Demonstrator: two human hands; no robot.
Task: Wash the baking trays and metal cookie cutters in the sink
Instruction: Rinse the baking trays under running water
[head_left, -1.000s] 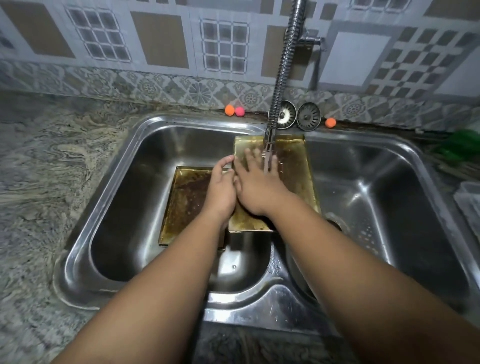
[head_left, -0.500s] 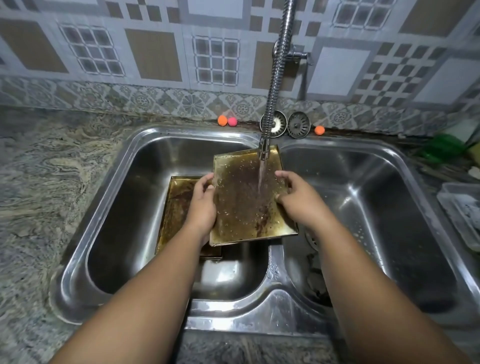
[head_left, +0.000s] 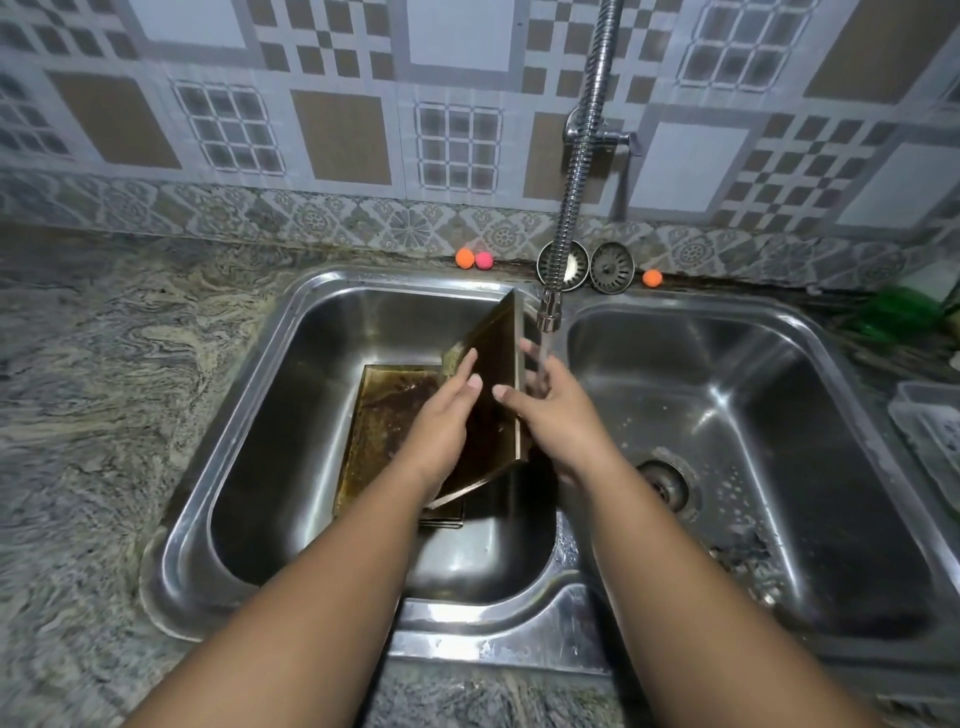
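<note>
Worktop (head_left: 78, 415): marbled stone around the sink (head_left: 561, 613); steel, two basins.
Lower tray (head_left: 384, 415): flat on the left basin's floor; browned with grease.
Upper tray (head_left: 493, 441): stood steeply on edge over the lower one; just left of the tap (head_left: 548, 312) stream.
Left hand (head_left: 441, 421): holds its left edge, thumb on the face; other fingers hidden.
Right hand (head_left: 556, 415): grips the right rim; thumb in front, fingers behind, under the water.
Risk: wet, greasy metal may slip and drop onto the lower tray; the stream, missing the face, would rinse little.
</note>
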